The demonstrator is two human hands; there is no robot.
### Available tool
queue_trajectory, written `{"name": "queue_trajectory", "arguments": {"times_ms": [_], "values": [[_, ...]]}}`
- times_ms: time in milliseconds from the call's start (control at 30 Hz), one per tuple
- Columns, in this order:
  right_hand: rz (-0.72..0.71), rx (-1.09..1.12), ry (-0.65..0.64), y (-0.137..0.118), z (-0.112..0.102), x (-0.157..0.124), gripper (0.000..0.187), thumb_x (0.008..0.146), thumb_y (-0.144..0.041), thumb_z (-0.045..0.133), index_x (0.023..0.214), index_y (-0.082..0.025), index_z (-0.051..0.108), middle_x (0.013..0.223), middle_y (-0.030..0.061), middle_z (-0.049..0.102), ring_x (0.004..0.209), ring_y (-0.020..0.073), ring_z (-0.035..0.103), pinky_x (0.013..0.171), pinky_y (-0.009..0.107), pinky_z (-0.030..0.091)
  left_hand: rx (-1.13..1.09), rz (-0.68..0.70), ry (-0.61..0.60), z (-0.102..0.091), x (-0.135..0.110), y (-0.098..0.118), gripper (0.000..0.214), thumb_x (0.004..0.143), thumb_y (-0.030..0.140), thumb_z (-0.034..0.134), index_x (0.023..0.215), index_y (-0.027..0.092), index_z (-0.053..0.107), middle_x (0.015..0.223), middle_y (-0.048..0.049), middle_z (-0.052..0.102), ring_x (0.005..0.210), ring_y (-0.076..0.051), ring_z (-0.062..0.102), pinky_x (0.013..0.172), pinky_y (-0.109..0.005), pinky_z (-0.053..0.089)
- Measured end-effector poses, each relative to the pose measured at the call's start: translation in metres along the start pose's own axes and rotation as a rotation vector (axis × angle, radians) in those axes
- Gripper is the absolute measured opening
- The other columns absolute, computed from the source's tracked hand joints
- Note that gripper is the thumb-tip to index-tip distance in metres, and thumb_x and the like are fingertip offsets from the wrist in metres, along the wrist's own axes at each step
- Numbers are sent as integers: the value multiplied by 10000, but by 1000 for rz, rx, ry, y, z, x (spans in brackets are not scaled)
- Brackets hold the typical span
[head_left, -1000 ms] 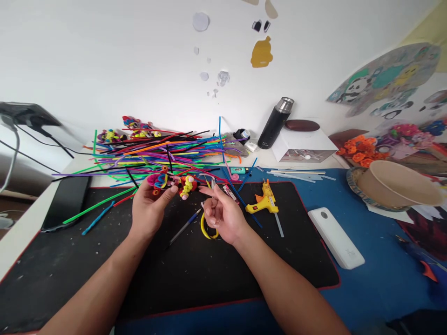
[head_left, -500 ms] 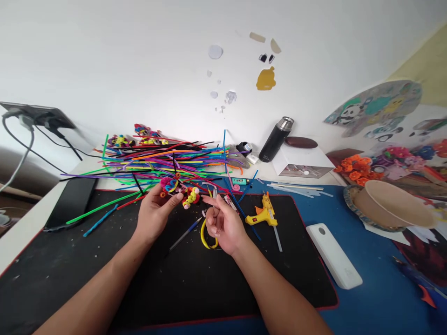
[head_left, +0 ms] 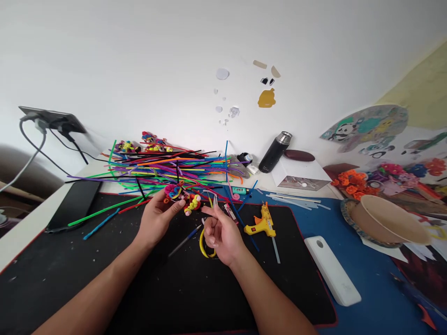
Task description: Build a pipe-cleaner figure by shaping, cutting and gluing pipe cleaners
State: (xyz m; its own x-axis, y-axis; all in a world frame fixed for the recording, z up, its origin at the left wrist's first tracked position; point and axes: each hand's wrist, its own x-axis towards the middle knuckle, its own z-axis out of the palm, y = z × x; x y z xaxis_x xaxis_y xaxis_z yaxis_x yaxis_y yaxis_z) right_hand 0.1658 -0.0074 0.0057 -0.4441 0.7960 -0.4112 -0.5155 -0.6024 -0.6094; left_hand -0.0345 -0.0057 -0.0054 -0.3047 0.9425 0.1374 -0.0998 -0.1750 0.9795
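My left hand is closed round a small colourful pipe-cleaner figure with pink, blue, red and yellow coils, held just above the black mat. My right hand hovers beside it, palm up, with the forefinger and thumb stretched toward the figure and the other fingers curled; nothing shows in it. Yellow-handled scissors lie on the mat under the right hand. A blue pen lies between the two hands.
A big heap of coloured pipe cleaners covers the desk behind the hands. A yellow glue gun, a white box, a black flask, a dark phone and a paper bowl surround the mat.
The camera has tilted up, so everything sits lower in view. Both hands have stayed together, the left still holding the figure, the right forefinger now closer to it.
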Motion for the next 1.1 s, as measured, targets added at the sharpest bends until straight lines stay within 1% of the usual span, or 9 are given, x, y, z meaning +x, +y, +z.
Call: {"name": "queue_trajectory", "arguments": {"times_ms": [167, 300, 567, 767, 1000, 1100], "values": [[26, 18, -3, -2, 1, -2, 618, 914, -598, 775, 1198, -52, 710, 527, -30, 599, 373, 83, 386, 387, 215, 155, -13, 3, 2, 0, 1, 0, 455, 727, 450, 964, 1047, 201, 757, 983, -59, 790, 910, -229, 721, 844, -323, 605], [48, 47, -17, -3, 1, -3, 588, 933, -584, 764, 1198, -61, 712, 528, -34, 594, 379, 84, 389, 390, 214, 154, -3, 2, 8, 0, 1, 0, 460, 723, 450, 965, 1054, 205, 758, 988, -57, 792, 912, -232, 720, 840, -323, 602], [71, 86, -21, -3, 0, -1, 497, 955, -565, 747, 1126, -99, 724, 523, -42, 583, 376, 78, 375, 389, 209, 156, -1, -4, 7, 0, 0, -3, 458, 723, 457, 962, 1053, 210, 763, 980, -54, 790, 911, -234, 724, 830, -322, 601], [64, 88, -27, -4, 3, -2, 511, 945, -573, 755, 1109, -90, 733, 514, -45, 572, 369, 77, 363, 382, 212, 164, 16, 2, 5, 0, 0, -3, 465, 722, 458, 961, 1057, 203, 762, 984, -59, 788, 912, -236, 725, 838, -326, 602], [57, 73, -23, -3, 2, -3, 527, 931, -598, 762, 1131, -112, 735, 527, -43, 579, 381, 80, 365, 393, 211, 169, 31, 22, 22, 1, 1, -2, 471, 715, 506, 953, 1016, 203, 754, 969, -63, 788, 896, -248, 733, 819, -342, 615], [54, 72, -27, -2, 1, -2, 558, 917, -609, 772, 1144, -101, 732, 536, -38, 585, 381, 80, 366, 392, 213, 169, 29, 22, 28, 0, 1, -3, 482, 713, 508, 955, 1025, 201, 755, 978, -67, 791, 902, -252, 739, 829, -352, 621]]}}
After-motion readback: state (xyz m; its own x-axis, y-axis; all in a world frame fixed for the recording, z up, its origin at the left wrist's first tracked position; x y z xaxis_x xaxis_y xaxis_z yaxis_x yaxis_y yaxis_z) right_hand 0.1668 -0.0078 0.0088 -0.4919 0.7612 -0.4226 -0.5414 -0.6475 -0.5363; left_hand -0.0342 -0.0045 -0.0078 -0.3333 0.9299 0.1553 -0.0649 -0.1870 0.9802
